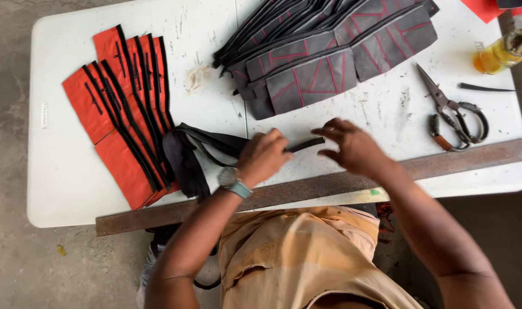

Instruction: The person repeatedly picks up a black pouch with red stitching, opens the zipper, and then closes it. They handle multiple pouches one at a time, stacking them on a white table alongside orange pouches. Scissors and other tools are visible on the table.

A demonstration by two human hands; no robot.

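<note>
The left hand (265, 155) is curled shut, pinching a thin black strip (305, 144) that lies on the white table (66, 171) near its front edge. The right hand (352, 146) hovers loosely open just beside the strip's far end — whether it touches is unclear. A rusty metal bar (329, 184) runs along the near edge; bare tabletop lies between the hands and the scissors (455, 117).

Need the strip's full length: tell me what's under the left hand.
The left hand covers a black strip; its end pokes out right toward the right hand. Black fabric emerges left. The join is hidden.
</note>
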